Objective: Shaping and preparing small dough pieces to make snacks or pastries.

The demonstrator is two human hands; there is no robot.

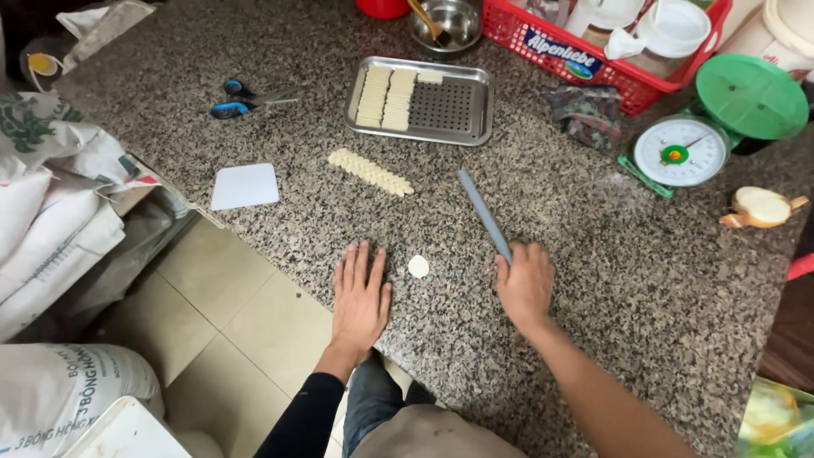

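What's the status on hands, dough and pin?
Left hand flat on counter, empty. Right hand grips grey pin. Small dough disc lies between hands, untouched. Dough row beyond it, apart.

Our left hand [360, 293] lies flat, palm down, fingers stretched together. Our right hand [524, 280] is closed in a fist, its forearm bare.

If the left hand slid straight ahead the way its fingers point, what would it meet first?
The left hand lies flat on the granite counter, fingers pointing away from the person. Straight ahead, it would probably first meet the row of pale dough pieces; the steel tray lies beyond.
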